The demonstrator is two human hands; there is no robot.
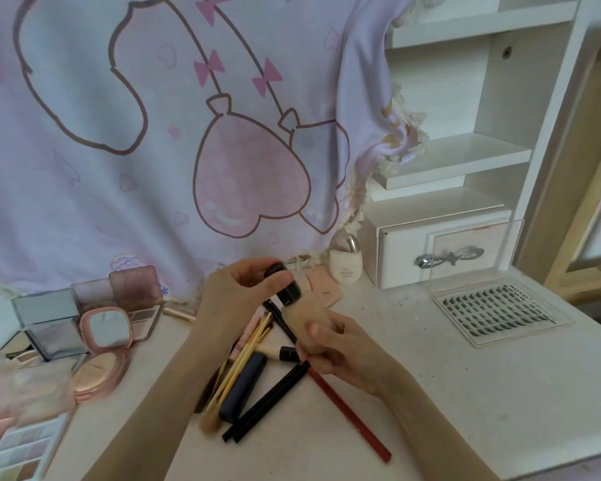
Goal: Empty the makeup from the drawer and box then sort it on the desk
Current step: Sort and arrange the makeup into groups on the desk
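Observation:
A beige foundation bottle point(304, 315) with a black cap point(287, 286) is held tilted above the desk point(431, 394) between both hands. My left hand point(243, 296) pinches the cap from above. My right hand point(340, 348) grips the bottle's lower body. Under the hands lies a heap of brushes, pencils and tubes point(250, 373), with a long red pencil point(351, 414) sticking out toward the front. The small white drawer point(441, 251) at the back right is closed.
Compacts and palettes point(98, 328) stand and lie at the left, with an eyeshadow palette point(18, 449) at the front left. A clear lash tray point(500, 307) lies at the right. A white bottle point(346, 258) stands beside the drawer, below white shelves point(455, 161).

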